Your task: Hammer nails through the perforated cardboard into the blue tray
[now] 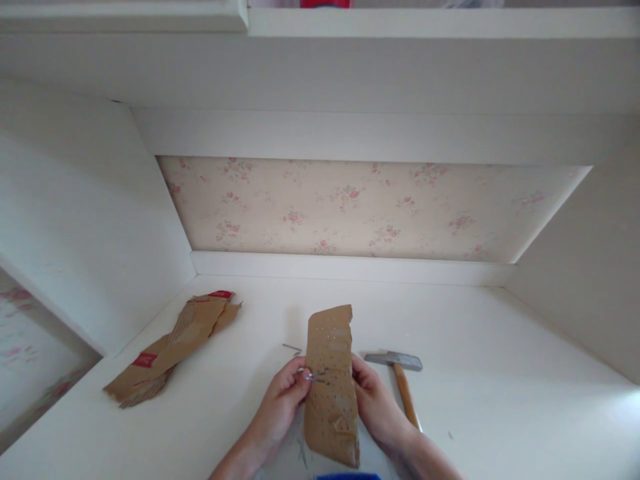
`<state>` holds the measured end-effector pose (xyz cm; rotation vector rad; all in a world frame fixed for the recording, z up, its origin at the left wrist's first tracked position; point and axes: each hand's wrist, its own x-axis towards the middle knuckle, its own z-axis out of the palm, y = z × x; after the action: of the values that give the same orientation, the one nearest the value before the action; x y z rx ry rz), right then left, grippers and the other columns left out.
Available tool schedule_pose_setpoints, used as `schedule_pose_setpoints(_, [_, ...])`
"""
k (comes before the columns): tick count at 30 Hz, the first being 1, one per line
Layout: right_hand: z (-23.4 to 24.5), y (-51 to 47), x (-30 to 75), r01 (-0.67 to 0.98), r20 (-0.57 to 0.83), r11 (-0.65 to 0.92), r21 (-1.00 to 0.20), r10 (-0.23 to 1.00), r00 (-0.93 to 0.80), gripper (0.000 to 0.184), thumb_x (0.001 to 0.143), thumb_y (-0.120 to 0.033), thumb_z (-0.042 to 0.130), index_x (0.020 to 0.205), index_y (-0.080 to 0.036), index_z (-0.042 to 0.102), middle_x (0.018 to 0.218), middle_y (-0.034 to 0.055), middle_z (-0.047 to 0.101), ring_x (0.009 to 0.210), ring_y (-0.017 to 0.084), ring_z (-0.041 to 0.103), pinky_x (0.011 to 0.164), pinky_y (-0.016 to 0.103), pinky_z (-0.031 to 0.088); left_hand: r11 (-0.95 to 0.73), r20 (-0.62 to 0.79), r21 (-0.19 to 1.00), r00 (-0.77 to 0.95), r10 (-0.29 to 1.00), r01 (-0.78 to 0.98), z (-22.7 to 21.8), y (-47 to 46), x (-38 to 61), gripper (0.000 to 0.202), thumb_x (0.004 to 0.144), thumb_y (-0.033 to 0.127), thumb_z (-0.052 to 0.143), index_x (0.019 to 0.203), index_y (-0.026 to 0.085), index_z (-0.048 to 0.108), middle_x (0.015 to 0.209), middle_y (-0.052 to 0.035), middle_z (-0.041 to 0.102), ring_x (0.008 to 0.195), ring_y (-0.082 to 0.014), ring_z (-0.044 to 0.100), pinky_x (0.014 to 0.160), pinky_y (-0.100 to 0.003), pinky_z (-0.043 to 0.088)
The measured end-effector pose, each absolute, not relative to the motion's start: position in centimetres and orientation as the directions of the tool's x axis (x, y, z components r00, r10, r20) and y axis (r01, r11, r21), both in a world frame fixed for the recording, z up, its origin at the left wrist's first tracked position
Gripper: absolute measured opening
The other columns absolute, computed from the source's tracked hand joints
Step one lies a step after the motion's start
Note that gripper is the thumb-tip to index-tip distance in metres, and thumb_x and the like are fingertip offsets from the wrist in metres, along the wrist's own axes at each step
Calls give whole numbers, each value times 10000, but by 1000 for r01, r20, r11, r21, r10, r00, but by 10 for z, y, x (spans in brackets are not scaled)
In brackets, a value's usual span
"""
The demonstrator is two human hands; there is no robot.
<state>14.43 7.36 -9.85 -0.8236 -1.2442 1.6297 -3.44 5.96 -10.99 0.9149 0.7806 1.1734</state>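
A strip of brown cardboard (331, 407), dotted with small holes, is held up between both hands over the white desktop. My left hand (281, 400) grips its left edge, thumb in front. Beside that thumb, a few thin grey nails (317, 377) lie against or stick out of the cardboard; I cannot tell which. My right hand (383, 408) is closed on the opposite edge, its fingers partly hidden behind the strip. Just right of it lies a hammer (406, 393) with a wooden handle, partly covered by the right forearm.
Torn cardboard pieces (190, 337) with red labels lie at the left. Loose nails (292, 347) rest behind my left hand, and more thin pieces lie near the front. White side panels and an overhead shelf (350, 73) enclose the desktop (480, 360); floral wallpaper (345, 207) covers the back.
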Motion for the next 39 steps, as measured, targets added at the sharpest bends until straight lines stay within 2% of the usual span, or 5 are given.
schedule_pose_setpoints(14, [-102,75,144,-260,16,-75,-963,943,-332,306,871,-516,660,1013,-256,735,940,19,766,852,195,665,770,330,458,117,-27,900,216,976,-419,-108,58,-36,323,837,427,742,1070,205,713,1018,-59,744,1006,-250,665,773,-287,480])
schedule_pose_setpoints(28, [-98,71,142,-392,-76,-230,-891,925,-372,268,866,-499,673,895,-233,659,758,-26,699,734,146,637,749,300,469,107,-22,904,205,979,-414,-106,59,-34,332,837,434,738,1068,198,704,1082,-68,730,1060,-260,643,769,-281,482])
schedule_pose_setpoints(34, [-105,76,143,-228,-54,-117,-967,962,-267,285,899,-508,598,837,-230,591,712,-39,589,691,146,561,704,300,457,87,3,904,209,978,-419,-112,61,-35,275,891,379,693,1102,203,692,1089,-63,729,1064,-246,642,871,-315,482])
schedule_pose_setpoints(37, [-107,80,146,-42,-21,-29,-999,985,-171,316,920,-532,513,829,-234,566,659,-50,512,626,158,523,638,304,435,100,-26,879,162,986,-467,-111,61,-36,293,848,395,741,1063,199,702,1023,-53,740,983,-230,664,838,-302,493])
schedule_pose_setpoints(39, [-106,80,148,137,22,37,-990,994,-105,310,933,-501,491,856,-224,607,672,-26,537,649,188,541,644,324,426,128,-94,835,90,992,-536,-111,62,-37,348,758,409,822,1003,188,712,957,-47,744,903,-219,676,787,-292,504])
